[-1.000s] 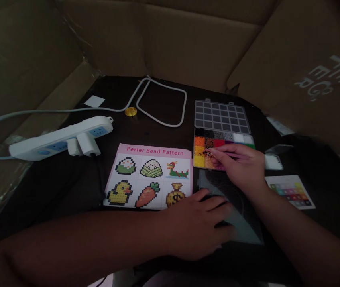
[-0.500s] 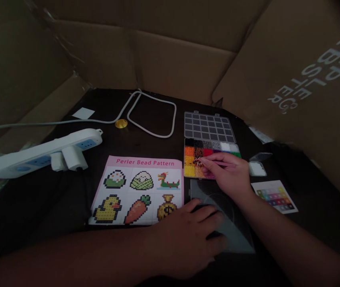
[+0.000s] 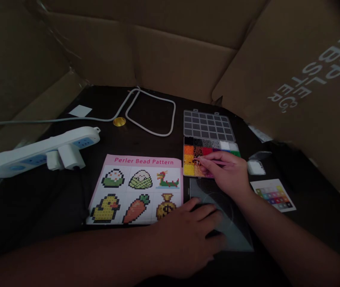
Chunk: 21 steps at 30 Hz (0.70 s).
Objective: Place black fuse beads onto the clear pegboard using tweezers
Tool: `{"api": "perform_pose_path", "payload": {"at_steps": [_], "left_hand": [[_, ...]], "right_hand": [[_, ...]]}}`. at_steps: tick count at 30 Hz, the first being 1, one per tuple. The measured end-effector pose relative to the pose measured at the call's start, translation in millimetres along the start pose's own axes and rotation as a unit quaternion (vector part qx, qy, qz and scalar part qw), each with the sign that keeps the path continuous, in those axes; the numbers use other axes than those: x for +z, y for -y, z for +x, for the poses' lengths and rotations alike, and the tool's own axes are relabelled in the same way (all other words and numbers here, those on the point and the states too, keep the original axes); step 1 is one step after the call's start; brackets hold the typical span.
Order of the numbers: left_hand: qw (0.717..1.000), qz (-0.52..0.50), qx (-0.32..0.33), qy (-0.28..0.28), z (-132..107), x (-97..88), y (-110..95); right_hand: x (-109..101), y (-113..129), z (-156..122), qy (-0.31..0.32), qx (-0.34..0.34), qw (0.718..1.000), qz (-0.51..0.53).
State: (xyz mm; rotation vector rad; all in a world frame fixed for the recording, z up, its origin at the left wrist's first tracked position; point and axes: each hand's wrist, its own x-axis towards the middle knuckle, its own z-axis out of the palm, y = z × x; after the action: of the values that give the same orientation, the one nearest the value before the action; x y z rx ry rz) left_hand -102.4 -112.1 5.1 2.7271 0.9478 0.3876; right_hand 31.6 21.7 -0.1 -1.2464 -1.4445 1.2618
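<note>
The compartmented bead box [image 3: 189,175] is laid open just beyond the dark translucent board [image 3: 239,236], apparently for easy reach, while the Perler Bead Pattern sheet [image 3: 144,160] is set alongside, likely for viewing. A slender pink tool [image 3: 223,163] is pinched in the closed fingertips of the right hand [image 3: 232,175], angled over the box. The left hand [image 3: 189,235] is loosely spread, palm down, across the board, perhaps to steady it, with nothing visibly grasped.
</note>
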Motion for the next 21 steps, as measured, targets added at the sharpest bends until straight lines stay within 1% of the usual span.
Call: {"api": "perform_pose_path", "payload": {"at_steps": [10,21], "left_hand": [[1.000,0.003,-0.003,-0.018,-0.2,2.9,-0.6],[1.000,-0.002,-0.001,-0.006,0.1,2.2,-0.4]], "right_hand": [[1.1,2.6,-0.3,0.002,-0.008,1.000,-0.008],[1.2,1.7,0.2,0.004,-0.008,1.000,-0.008]]}}
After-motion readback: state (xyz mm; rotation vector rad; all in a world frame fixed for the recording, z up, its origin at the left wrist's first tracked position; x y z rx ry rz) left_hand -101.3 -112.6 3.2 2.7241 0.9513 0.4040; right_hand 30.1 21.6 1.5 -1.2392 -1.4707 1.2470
